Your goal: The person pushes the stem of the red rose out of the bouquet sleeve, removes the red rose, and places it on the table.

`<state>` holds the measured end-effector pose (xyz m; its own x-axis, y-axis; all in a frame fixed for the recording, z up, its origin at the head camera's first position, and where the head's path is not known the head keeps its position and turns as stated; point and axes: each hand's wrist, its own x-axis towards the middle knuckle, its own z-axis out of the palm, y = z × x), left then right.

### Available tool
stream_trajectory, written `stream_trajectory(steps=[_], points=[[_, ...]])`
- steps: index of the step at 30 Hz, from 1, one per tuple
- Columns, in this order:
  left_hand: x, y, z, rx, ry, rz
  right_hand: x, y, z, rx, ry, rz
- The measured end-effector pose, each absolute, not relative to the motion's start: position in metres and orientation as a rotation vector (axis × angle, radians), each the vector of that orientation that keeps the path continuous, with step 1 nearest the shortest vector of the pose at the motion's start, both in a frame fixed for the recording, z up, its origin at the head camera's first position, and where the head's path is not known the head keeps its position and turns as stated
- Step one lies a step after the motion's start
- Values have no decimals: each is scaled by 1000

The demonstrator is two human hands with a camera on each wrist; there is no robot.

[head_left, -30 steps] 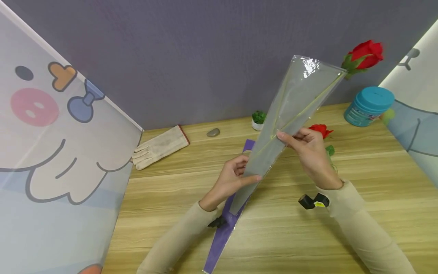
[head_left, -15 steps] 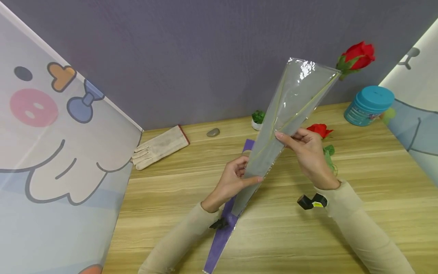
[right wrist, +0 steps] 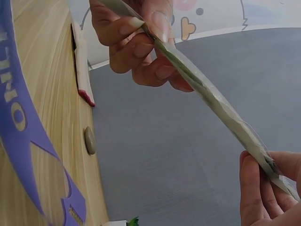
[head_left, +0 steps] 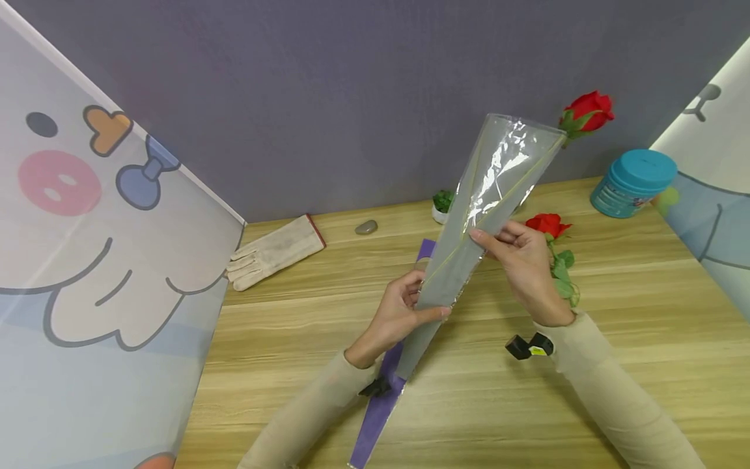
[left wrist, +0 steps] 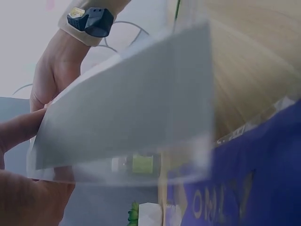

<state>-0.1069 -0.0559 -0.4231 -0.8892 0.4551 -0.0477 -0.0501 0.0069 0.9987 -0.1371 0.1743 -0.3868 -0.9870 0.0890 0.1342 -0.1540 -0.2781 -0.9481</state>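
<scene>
A grey flower sleeve (head_left: 498, 176) with clear shiny plastic and yellow-green lines slants upward in the head view. A red rose (head_left: 588, 112) sticks out beyond its upper right corner; most of the stem is hidden. My left hand (head_left: 404, 316) pinches the lower part, thumb in front and fingers behind. Higher along the right edge, my right hand (head_left: 524, 270) pinches the sleeve between thumb and fingers. In the right wrist view the sleeve (right wrist: 211, 101) appears edge-on between both hands. A purple sleeve (head_left: 377, 417) with gold lettering lies on the table beneath.
Another red rose (head_left: 547, 225) with green leaves lies behind my right hand. A teal lidded tub (head_left: 633, 182) stands at the back right. A small potted plant (head_left: 443, 202), a grey stone (head_left: 366, 227) and a white glove (head_left: 275, 253) sit along the grey back wall.
The grey sleeve and its rose have shifted down and to the left, the bloom most. My right hand has moved slightly left with it; my left hand keeps its grip nearly in place.
</scene>
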Motion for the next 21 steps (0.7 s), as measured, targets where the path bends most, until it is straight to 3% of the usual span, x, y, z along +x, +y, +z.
stream_trajectory(steps=[21], points=[[-105, -58, -428, 303, 1803, 1983, -134, 167, -399, 129, -1915, 2321]])
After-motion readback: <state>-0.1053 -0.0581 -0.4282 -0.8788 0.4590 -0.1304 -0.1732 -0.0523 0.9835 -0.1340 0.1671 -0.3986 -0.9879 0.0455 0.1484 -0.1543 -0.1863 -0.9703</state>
